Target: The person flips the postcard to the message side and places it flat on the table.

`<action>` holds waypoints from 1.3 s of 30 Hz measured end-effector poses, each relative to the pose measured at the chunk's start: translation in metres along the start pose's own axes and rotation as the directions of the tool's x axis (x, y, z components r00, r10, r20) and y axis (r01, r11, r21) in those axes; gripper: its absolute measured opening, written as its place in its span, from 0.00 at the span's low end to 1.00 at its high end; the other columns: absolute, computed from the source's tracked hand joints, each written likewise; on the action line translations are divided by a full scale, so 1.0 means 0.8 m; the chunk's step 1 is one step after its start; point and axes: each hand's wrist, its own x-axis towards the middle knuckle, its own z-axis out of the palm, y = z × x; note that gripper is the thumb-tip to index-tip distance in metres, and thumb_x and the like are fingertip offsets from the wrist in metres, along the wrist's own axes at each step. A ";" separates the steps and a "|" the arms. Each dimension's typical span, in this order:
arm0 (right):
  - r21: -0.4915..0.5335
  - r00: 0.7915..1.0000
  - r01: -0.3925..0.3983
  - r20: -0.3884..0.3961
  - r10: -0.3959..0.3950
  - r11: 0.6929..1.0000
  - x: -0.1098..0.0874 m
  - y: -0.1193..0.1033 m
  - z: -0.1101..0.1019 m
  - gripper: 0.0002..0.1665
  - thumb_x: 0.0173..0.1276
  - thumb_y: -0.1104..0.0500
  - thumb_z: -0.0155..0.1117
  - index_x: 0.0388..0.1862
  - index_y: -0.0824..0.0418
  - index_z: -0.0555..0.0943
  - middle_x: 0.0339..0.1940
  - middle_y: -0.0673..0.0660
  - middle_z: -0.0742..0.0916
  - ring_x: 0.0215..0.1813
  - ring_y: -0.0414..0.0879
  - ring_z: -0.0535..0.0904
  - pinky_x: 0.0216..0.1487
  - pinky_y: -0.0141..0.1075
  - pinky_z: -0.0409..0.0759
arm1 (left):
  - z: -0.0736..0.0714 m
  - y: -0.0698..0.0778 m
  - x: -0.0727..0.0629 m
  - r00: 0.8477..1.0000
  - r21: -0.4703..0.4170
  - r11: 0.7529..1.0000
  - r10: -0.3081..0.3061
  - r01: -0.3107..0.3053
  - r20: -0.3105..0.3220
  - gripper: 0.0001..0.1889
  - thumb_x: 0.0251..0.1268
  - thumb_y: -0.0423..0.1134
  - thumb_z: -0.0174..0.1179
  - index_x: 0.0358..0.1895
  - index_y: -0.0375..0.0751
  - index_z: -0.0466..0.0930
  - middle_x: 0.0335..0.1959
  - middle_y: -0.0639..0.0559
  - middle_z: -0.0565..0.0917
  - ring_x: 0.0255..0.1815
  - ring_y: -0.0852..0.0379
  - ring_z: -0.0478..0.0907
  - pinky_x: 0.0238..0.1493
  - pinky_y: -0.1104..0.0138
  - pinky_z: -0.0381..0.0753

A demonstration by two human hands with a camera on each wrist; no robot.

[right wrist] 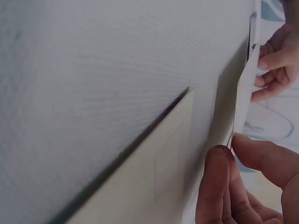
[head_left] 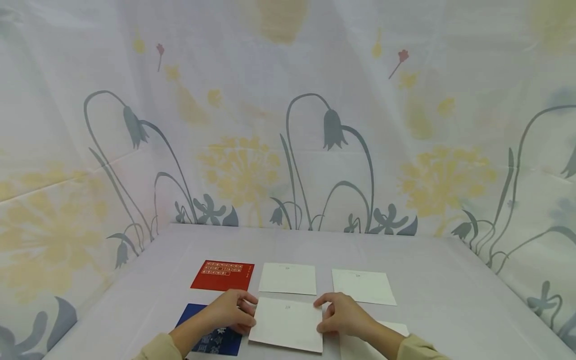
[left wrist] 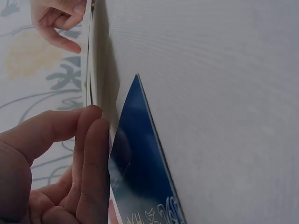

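Between the two hands is a white card [head_left: 286,325], nearly square, with a small printed mark near its top edge. My left hand [head_left: 233,311] pinches its left edge between thumb and fingers. My right hand [head_left: 343,315] pinches the right edge the same way. In both wrist views the card shows almost edge-on, tilted up from the table with a shadow beneath it. Under the left wrist lies a blue card [left wrist: 140,154] with pale characters, partly covered by the forearm. A cream card [right wrist: 154,186] lies flat beside the right hand, mostly hidden by the arm in the head view.
A red card [head_left: 223,276] with rows of small printed boxes lies at the back left. Right of it are a white card [head_left: 288,278] and another white card [head_left: 364,286]. A flower-printed curtain [head_left: 288,150] stands behind the white table [head_left: 405,250].
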 end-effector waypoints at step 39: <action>-0.099 0.999 -0.026 0.043 0.031 0.995 0.009 -0.008 0.003 0.22 0.47 0.66 0.73 0.42 0.67 0.79 0.16 0.50 0.78 0.17 0.40 0.73 0.19 0.30 0.69 | -0.006 0.002 0.004 0.997 0.066 0.996 -0.050 0.053 -0.056 0.20 0.48 0.29 0.69 0.46 0.31 0.75 0.26 0.45 0.79 0.23 0.53 0.81 0.26 0.62 0.83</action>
